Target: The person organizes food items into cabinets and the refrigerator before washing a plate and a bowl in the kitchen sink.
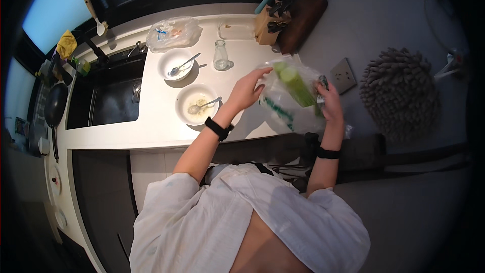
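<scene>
A clear plastic bag point(303, 115) with green printing hangs between my hands, over the counter's right front corner. Pale green vegetable pieces point(291, 79), thick stalks by their look, show through the film. My right hand point(331, 100) grips the bag at its right side, by a small printed label. At the left side of the bag is my left hand point(247, 89), its thumb and forefinger apart at the film; whether they pinch it I cannot tell. Below that hand stands a white bowl point(183, 115) with a spoon point(206, 104) and whitish residue inside.
Farther back are a second white bowl point(164, 64) with a spoon, a glass bottle point(220, 57), a knotted plastic bag point(174, 34) and a clear glass tray point(237, 32). A knife block point(265, 30) stands at the wall. The black sink point(113, 102) lies left.
</scene>
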Demonstrator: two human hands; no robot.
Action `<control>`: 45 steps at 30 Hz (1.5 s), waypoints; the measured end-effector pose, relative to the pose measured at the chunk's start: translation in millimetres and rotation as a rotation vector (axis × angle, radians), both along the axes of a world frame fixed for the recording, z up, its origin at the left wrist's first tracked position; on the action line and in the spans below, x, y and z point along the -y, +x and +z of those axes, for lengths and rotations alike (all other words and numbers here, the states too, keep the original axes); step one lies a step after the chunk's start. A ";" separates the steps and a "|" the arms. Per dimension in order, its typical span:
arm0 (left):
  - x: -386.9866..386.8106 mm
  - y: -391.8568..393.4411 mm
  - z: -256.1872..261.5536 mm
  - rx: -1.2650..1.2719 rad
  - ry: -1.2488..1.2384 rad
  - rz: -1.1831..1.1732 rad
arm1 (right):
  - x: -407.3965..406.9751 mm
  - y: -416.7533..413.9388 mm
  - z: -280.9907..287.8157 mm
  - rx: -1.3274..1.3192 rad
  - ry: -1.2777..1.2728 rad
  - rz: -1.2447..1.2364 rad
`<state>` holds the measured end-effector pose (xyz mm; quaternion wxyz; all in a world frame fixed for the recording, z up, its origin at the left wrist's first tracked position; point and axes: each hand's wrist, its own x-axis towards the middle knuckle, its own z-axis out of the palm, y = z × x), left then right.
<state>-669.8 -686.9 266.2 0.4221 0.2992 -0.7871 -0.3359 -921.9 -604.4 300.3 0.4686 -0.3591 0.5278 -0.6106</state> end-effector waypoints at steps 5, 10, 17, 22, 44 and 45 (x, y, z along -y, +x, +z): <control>-14.3 -12.1 -20.6 0.016 -0.117 -0.008 | -2.9 -1.8 7.6 0.180 -0.015 0.163; 2.5 -39.2 -58.1 0.827 -0.174 0.152 | -2.5 28.4 17.9 0.314 -0.103 0.250; 21.0 -63.2 -74.8 0.875 -0.208 0.338 | 0.7 64.9 73.5 0.269 -0.503 -0.218; 22.1 -68.1 -49.8 0.083 0.133 0.222 | -1.1 58.5 82.1 0.227 -0.546 -0.259; -85.8 -41.8 -64.9 0.687 -0.394 -0.004 | -63.0 108.5 106.4 0.252 -0.542 -0.161; -93.5 -34.2 -59.2 0.616 -0.373 0.020 | -65.3 115.4 103.6 0.277 -0.508 -0.098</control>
